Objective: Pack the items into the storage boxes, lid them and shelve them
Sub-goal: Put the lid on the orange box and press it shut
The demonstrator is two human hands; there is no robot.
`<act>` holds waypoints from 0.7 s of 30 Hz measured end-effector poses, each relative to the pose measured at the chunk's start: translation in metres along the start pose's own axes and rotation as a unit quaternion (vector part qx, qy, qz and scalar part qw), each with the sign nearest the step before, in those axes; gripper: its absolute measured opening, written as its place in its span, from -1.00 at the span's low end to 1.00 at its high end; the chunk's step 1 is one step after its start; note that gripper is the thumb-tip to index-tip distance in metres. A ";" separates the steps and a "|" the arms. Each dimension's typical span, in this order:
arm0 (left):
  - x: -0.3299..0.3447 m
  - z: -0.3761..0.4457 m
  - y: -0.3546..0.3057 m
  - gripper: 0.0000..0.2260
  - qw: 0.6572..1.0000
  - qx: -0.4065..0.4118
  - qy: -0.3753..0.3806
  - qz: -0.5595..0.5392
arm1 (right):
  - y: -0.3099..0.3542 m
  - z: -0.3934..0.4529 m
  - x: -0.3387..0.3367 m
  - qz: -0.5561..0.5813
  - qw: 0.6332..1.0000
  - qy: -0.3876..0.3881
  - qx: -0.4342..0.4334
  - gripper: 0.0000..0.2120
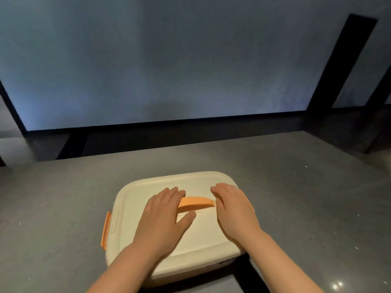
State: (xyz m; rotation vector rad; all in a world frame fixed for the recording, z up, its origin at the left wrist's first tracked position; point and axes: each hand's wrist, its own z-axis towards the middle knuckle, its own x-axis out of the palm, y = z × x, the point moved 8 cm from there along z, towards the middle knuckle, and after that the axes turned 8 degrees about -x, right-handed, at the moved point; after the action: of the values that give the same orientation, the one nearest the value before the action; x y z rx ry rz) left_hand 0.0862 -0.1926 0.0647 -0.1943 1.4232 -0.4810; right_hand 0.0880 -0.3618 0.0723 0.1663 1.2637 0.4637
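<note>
From the head camera, looking down: a cream storage box (169, 240) sits on a grey shelf surface (296, 197), its near edge hanging a little over the front lip. The cream lid (135, 199) is already on it. An orange side latch (106, 230) shows on the box's left end; a sliver of orange on the right end, mostly hidden behind the right hand, looks like its twin. Whether either latch is snapped home I cannot tell from here.

Both hands lie flat on the lid. The left hand (165, 216) has straight fingers pressing down and its thumb spread toward the middle, gripping nothing. The right hand (234, 210) is the same: fingers extended and together, palm down, nothing clutched. The orange carry handle (195, 202) lies folded flat on the lid right between the two hands, its left end touching or slipping under the left fingertips, its right end just beside the right thumb.

As I judge it, packing and lidding are finished for this box, and it appears to be on the shelf, being pushed in or settled; the contents are hidden. What remains is probably sliding it fully back toward the blue-grey wall panel (169, 60) beyond the fingertips, then any further boxes, none of which are in sight.
</note>
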 end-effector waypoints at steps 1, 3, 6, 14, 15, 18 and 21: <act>0.002 0.000 0.002 -0.49 1.000 -0.003 0.001 0.006 | -0.004 -0.003 0.000 -0.018 1.000 0.015 0.012 -0.63; 0.002 0.001 0.004 -0.47 1.000 -0.003 0.000 0.011 | -0.016 -0.009 0.002 -0.048 0.996 0.045 0.052 -0.59; 0.003 0.000 0.004 -0.41 1.000 -0.006 -0.001 0.011 | -0.051 -0.022 -0.002 0.029 0.984 0.029 0.173 -0.39; 0.004 -0.001 0.004 -0.39 1.000 -0.007 -0.003 0.015 | -0.083 -0.030 0.013 0.320 0.899 -0.029 0.298 -0.52; 0.004 -0.001 0.004 -0.42 1.000 -0.009 -0.002 0.014 | -0.083 -0.031 0.010 0.320 0.900 -0.049 0.291 -0.56; 0.004 -0.001 0.004 -0.50 1.000 -0.010 0.000 0.011 | -0.082 -0.033 0.000 0.298 0.911 -0.099 0.268 -0.55; 0.004 -0.002 0.004 -0.51 1.000 -0.012 -0.001 0.015 | -0.079 -0.034 -0.003 0.282 0.918 -0.109 0.258 -0.53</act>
State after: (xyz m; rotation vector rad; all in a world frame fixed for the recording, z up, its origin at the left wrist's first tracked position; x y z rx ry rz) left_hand 0.0849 -0.1905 0.0597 -0.1922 1.4291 -0.4403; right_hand 0.0748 -0.4388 0.0357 1.0246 1.0820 0.5735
